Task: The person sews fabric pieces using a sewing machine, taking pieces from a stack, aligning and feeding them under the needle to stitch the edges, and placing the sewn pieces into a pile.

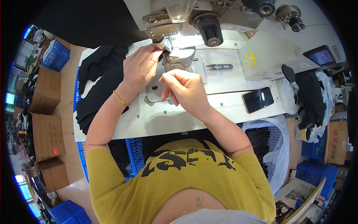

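My left hand (141, 69) is at the needle area of a white sewing machine (261, 41). Its thumb and fingertips are pinched together beside the presser foot; what they hold is too small and hidden to name. Just in front of the metal sewing arm (179, 59), my right hand (185, 89) hangs with its fingers curled, and nothing shows in them. Black fabric pieces (102, 80) lie on the table to the left of my left forearm. A bright lamp lights the spot under the needle.
Thread snips (220, 67) lie on the machine bed to the right. A phone (258, 100) rests near the table's right front. Below the edge stands a plastic-lined basket (278, 149) with black pieces. Cardboard boxes (48, 136) and blue crates (56, 55) line the floor at left.
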Available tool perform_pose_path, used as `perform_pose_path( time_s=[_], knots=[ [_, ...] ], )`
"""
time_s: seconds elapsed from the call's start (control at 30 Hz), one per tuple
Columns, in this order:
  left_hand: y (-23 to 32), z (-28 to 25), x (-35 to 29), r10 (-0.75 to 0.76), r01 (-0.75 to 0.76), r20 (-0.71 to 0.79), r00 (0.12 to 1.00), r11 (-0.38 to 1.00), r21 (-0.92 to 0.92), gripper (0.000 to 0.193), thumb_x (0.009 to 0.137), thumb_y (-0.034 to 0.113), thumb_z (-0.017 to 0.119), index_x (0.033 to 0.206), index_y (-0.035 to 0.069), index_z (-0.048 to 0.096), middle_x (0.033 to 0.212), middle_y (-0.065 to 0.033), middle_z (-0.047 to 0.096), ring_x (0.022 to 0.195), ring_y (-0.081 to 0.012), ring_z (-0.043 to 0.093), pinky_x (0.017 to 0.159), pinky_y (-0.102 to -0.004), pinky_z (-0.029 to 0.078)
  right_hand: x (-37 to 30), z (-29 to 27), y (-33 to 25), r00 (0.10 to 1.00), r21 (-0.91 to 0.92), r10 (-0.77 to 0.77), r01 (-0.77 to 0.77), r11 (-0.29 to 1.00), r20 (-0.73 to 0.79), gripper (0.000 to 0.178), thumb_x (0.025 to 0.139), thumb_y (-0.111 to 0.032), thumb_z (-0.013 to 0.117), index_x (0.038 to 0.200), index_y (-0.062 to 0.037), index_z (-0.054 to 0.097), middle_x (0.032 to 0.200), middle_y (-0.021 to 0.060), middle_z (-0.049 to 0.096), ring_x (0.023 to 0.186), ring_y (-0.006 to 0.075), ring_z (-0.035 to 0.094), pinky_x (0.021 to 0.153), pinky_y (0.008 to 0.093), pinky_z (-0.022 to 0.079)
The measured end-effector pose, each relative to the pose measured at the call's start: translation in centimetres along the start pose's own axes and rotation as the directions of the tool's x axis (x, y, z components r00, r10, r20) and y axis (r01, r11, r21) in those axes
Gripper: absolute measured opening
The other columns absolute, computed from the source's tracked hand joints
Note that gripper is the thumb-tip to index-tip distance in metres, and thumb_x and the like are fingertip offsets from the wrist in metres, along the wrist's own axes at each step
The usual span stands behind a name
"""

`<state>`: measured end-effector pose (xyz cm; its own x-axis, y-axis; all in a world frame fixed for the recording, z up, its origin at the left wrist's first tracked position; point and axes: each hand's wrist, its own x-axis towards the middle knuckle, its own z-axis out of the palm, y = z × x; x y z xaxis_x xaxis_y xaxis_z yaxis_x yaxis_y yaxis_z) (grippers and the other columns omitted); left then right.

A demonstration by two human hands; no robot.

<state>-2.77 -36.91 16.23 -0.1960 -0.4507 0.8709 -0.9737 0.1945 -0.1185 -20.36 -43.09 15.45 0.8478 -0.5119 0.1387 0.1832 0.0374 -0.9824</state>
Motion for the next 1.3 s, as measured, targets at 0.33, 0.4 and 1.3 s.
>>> perform_pose_path(
  time_s=[0.33, 0.4, 1.3],
  knots=[
    [1.3, -1.4, -4.5, -0.516, 0.461, 0.437, 0.737, 0.856, 0.235, 0.050, 0.075, 0.015, 0.070, 0.120, 0.000, 0.056, 0.116, -0.0179, 0.060, 0.106, -0.0352, 0.059, 0.088, -0.0413, 0.049, -3.6, 1.0, 3.6, 0.708, -0.582, -0.657, 0.657, 0.479, 0.259, 0.034, 0.076, -0.020, 0.075, 0.108, -0.0107, 0.066, 0.110, 0.0061, 0.068, 0.085, 0.0193, 0.066, 0.072, 0.0329, 0.052],
    [1.1, -2.3, -2.7, -0.741, 0.815, 0.498, 0.451, 0.569, 0.109, 0.031, 0.080, 0.010, 0.063, 0.107, -0.003, 0.062, 0.095, -0.0165, 0.067, 0.087, -0.0362, 0.065, 0.077, -0.0375, 0.052, -4.1, 2.3, 2.8, 0.613, -0.655, -0.658, 0.718, 0.236, 0.436, 0.044, 0.074, -0.021, 0.075, 0.115, -0.0110, 0.065, 0.131, 0.0094, 0.057, 0.119, 0.0223, 0.055, 0.100, 0.0392, 0.043],
    [1.9, -2.5, 4.7, -0.611, 0.901, 0.676, 0.413, 0.166, -0.400, 0.018, 0.086, 0.012, 0.067, 0.088, -0.006, 0.067, 0.079, -0.0040, 0.067, 0.072, -0.0063, 0.057, 0.067, -0.0223, 0.045, -1.0, -0.5, -0.4, 0.997, 0.256, 0.080, -0.082, 0.963, 0.018, 0.020, 0.098, -0.017, 0.054, 0.094, 0.0014, 0.059, 0.069, 0.0061, 0.063, 0.048, 0.0094, 0.057, 0.040, 0.0221, 0.045]
  ],
)
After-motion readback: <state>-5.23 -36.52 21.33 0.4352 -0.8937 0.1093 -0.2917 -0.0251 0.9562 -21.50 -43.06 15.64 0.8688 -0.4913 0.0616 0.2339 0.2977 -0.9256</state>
